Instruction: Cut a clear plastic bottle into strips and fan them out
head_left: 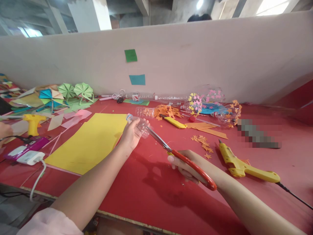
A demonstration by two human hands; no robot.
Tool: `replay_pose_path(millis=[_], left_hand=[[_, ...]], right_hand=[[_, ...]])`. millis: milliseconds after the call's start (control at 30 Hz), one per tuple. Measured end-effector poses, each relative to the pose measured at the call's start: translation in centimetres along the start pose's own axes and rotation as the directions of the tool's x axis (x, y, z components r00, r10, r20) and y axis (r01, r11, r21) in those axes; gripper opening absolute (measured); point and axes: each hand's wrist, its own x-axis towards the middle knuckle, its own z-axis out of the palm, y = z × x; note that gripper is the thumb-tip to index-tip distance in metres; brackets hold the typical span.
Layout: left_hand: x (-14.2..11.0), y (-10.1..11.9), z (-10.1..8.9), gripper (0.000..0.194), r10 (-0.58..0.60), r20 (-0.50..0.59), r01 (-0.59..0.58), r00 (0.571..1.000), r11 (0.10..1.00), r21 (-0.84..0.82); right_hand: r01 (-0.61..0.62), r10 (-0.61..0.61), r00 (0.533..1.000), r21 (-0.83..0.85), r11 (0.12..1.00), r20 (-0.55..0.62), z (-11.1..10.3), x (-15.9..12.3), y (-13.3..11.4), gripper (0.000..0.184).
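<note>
My left hand (132, 133) is wrapped round a clear plastic bottle (139, 124), held above the red table (146, 189) with its neck pointing left. My right hand (187, 166) grips red-handled scissors (181, 156); their blades point up-left and meet the bottle's right end. Both hands are closed on what they hold. A large yellow sheet (93, 140) lies on the table just left of my left hand.
A yellow glue gun (244, 168) with a black cord lies to the right. Orange paper stars (202, 143), a yellow utility knife (174, 122), star-covered bottles (207, 104) and more clear bottles sit further back. Folded paper fans (73, 91), another glue gun (33, 122) and chargers (26, 153) are at left. A grey partition (171, 58) stands behind.
</note>
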Motion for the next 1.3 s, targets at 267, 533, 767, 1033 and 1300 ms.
replay_pose_path(millis=[267, 533, 767, 1033, 1300], left_hand=[[-0.14, -0.16, -0.01, 0.005, 0.021, 0.027, -0.022, 0.999, 1.0, 0.021], [-0.23, -0.25, 0.01, 0.006, 0.036, 0.039, -0.037, 0.999, 0.999, 0.022], [-0.18, -0.26, -0.09, 0.009, 0.048, 0.052, -0.048, 0.998, 0.999, 0.013], [0.11, -0.12, -0.17, 0.011, 0.064, 0.04, -0.066, 0.997, 0.996, 0.054], [-0.16, -0.08, -0.09, 0.018, 0.109, 0.141, -0.126, 0.984, 0.985, 0.114]], right_hand=[[0.021, -0.021, 1.0, 0.02, 1.0, 0.01, 0.01, -0.07, -0.24, 0.054], [0.036, -0.037, 0.999, 0.027, 0.999, 0.013, -0.02, 0.1, 0.04, 0.051], [-0.019, 0.019, 1.0, 0.042, 0.999, 0.0, 0.1, 0.16, -0.06, 0.047], [-0.137, 0.134, 0.987, -0.028, 0.99, -0.086, 0.43, 0.63, 0.33, 0.046], [0.027, -0.027, 1.0, 0.035, 0.999, -0.001, 0.18, 0.07, 0.06, 0.054]])
